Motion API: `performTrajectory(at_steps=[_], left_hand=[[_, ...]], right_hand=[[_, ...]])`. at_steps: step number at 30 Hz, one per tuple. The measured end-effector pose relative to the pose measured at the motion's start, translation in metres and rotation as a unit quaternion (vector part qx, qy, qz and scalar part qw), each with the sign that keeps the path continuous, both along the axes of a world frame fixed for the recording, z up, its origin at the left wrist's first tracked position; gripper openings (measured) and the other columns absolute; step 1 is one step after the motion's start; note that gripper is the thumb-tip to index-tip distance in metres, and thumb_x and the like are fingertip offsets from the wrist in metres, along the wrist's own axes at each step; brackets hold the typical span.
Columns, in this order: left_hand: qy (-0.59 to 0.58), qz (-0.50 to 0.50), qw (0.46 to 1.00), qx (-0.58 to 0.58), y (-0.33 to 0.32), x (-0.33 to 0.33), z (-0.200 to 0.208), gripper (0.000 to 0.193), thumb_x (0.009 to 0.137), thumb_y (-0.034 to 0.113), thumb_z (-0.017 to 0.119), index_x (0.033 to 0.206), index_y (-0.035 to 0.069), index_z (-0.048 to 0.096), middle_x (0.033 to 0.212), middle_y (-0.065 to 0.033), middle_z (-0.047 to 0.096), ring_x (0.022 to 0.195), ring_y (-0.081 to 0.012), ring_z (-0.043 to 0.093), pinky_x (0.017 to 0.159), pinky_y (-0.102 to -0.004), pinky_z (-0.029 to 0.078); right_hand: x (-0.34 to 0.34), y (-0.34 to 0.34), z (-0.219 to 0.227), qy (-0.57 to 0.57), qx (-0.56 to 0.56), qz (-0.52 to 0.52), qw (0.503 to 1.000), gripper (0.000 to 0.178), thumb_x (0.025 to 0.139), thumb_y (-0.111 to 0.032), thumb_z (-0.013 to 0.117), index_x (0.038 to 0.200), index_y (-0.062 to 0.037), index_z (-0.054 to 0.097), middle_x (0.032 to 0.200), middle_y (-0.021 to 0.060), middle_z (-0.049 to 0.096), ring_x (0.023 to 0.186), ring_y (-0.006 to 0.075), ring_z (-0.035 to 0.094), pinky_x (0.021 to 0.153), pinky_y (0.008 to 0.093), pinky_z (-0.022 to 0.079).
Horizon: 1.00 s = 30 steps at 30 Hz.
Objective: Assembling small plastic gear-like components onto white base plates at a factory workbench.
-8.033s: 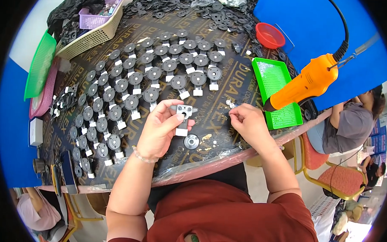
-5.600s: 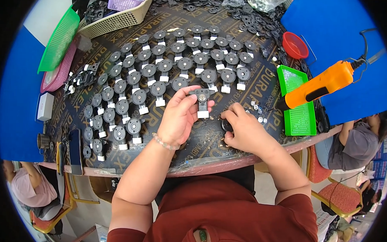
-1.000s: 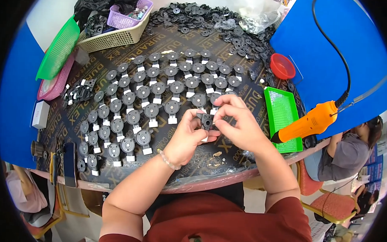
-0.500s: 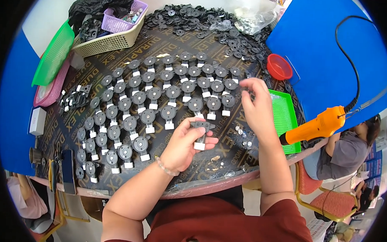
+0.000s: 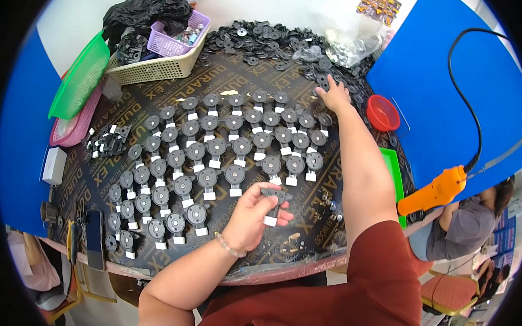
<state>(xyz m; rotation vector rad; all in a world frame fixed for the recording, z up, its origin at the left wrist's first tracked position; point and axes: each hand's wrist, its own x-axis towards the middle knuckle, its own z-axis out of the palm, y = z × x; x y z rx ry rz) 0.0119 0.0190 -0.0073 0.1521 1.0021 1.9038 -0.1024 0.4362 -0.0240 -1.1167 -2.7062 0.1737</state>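
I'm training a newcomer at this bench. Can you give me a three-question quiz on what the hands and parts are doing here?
1. True or false: the left hand holds a dark bracket with a white end.
2. Where does the right hand reach? A) the red dish B) the heap of black discs at the far edge C) the orange power tool
3. Fill in: the finished pieces lie in ___ on the dark mat.

Key: 1 true; 2 B; 3 rows.
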Motion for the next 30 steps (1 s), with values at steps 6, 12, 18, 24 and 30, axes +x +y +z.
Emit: performTrajectory(at_steps=[6,12,18,24,30], left_hand=[[-0.013,-0.013,1.0,-0.018,-0.001,0.002,0.005,0.026,0.098,0.005,0.048,0.123,0.004,0.051,0.102,-0.0189,0.062,0.081,-0.028,0.069,0.07,-0.0368,0.06],[-0.024,-0.025,0.999,-0.009,-0.004,0.004,0.011,0.026,0.099,0.004,0.046,0.125,0.003,0.05,0.102,-0.019,0.063,0.081,-0.0291,0.07,0.071,-0.0369,0.059],[-0.027,-0.035,0.999,0.01,-0.004,0.002,0.008,0.028,0.099,0.002,0.046,0.127,0.002,0.048,0.105,-0.0213,0.064,0.082,-0.0304,0.07,0.072,-0.0383,0.059],[-0.042,-0.017,0.999,-0.006,-0.005,-0.002,0.009,0.028,0.099,0.002,0.045,0.127,0.003,0.048,0.102,-0.0203,0.064,0.081,-0.0308,0.07,0.072,-0.0386,0.058],[-0.047,-0.009,0.998,0.03,-0.009,-0.001,0.006,0.027,0.1,0.004,0.048,0.127,0.001,0.047,0.106,-0.0214,0.063,0.085,-0.0287,0.071,0.074,-0.0354,0.06]], right_hand=[[-0.025,0.017,0.015,-0.056,-0.043,0.039,0.997,0.108,0.075,-0.074,0.065,0.158,-0.0343,0.009,0.164,0.0185,0.005,0.148,0.0471,0.009,0.117,0.0596,0.015],[-0.053,0.025,0.017,-0.059,-0.018,0.08,0.995,0.109,0.072,-0.073,0.069,0.157,-0.0389,0.01,0.165,0.0154,0.002,0.149,0.0461,0.004,0.114,0.0672,0.012],[-0.08,0.039,0.012,-0.079,-0.039,0.06,0.994,0.092,0.077,-0.07,0.066,0.154,-0.0399,0.025,0.163,0.0127,0.015,0.148,0.0445,0.015,0.115,0.0636,0.017],[-0.083,0.054,-0.003,-0.006,0.033,0.115,0.993,0.05,0.085,-0.037,0.07,0.132,-0.0267,0.058,0.13,0.0149,0.054,0.121,0.0406,0.051,0.101,0.0469,0.045],[-0.05,0.064,-0.005,0.135,0.018,0.157,0.978,0.039,0.076,-0.017,0.073,0.115,-0.0182,0.07,0.115,0.0159,0.061,0.106,0.0361,0.062,0.094,0.0439,0.05]])
